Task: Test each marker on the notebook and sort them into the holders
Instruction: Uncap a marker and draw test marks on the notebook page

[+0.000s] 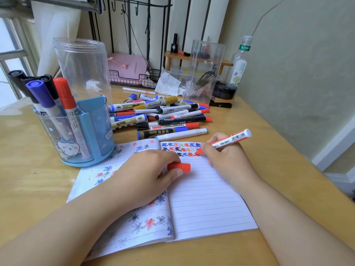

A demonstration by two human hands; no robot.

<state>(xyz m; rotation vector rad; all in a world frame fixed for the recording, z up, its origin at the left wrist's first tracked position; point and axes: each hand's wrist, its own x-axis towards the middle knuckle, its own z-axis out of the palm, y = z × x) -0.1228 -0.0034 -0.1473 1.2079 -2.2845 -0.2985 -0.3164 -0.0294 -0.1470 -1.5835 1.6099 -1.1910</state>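
Testing: right hand (222,158) grips the red marker (228,141), tip on the notebook (207,204).
Cap: left hand (148,175) pinches the red cap (179,167), pressing the page.
Risk: wet ink could smear under the palm.
Holders: blue holder (90,135) near left; pile of markers (161,116) behind.
Surface: wooden desk (269,135), wall corner.

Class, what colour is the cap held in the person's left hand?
Red: the cap in the left hand shows best in the head view.

Probably a home desk corner: wooden desk (269,131) against a wall, window (11,60) at left, pink case (126,66), cartoon-printed pen holder (84,135).
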